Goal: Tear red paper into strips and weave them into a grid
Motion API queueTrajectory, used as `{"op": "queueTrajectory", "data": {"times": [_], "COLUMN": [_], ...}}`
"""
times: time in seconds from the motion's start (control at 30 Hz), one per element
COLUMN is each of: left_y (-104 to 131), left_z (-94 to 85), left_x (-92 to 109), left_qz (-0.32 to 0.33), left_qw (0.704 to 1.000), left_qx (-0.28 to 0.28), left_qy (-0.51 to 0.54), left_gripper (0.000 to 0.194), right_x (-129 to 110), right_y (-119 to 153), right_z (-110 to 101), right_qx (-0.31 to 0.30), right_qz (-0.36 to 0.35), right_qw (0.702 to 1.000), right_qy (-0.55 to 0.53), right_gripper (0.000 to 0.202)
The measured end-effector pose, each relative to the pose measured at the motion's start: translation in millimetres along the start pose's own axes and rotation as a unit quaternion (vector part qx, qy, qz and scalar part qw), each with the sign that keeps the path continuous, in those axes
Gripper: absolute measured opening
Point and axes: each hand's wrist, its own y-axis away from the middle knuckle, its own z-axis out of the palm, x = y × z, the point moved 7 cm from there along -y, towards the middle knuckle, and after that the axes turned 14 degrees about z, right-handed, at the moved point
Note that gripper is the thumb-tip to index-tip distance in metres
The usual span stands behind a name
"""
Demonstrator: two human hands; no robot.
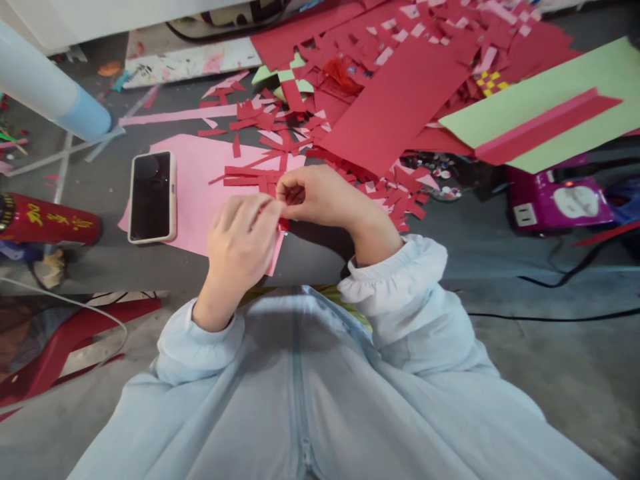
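Both hands meet over a pink paper sheet [193, 180] near the table's front edge. My left hand [245, 237] is closed, fingertips pinched on a small piece of red paper that shows only in part between its fingers. Curled in from the right, my right hand [325, 197] has thumb and forefinger pressed together at the same red piece. The hands hide most of it, so its shape cannot be made out. Red paper strips [247, 177] lie on the pink sheet just behind the fingers. A phone [152, 197] with a dark screen rests on the sheet's left part.
Paper scraps [273, 123] and large red sheets [400, 100] spread across the back. At right lie a green sheet [590, 87] with a folded red strip and a purple package [560, 200]. A red can [50, 220] and a white-blue cylinder [60, 87] are at left.
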Motion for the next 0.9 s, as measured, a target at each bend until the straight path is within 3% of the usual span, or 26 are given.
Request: {"op": "queueTrajectory", "data": {"times": [0.1,0.2,0.33,0.47,0.9], "left_y": [5,12,17,17,12], "left_z": [-14.6,-16.0,5.1,20.7,28.0], "left_x": [-14,-22,-19,-13,-12], "left_qz": [-0.086,-0.112,-0.058,-0.013,0.016], "left_qw": [0.994,0.993,0.993,0.985,0.987], "left_qx": [0.055,0.034,-0.091,-0.160,-0.163], "left_qy": [-0.030,-0.014,0.050,0.060,0.002], "left_gripper": [0.025,0.021,0.014,0.023,0.024], "right_x": [-1,-1,-2,-2,3], "right_y": [0,1,1,2,0], "right_z": [-2,-4,-7,-9,-11], "right_qx": [0.009,0.022,0.049,0.062,0.089], "right_qz": [-0.002,0.008,0.021,0.024,0.022], "right_qw": [1.000,1.000,0.998,0.996,0.995], "right_qy": [0.004,0.015,0.045,0.061,0.041], "right_gripper": [0.013,0.013,0.011,0.010,0.015]}}
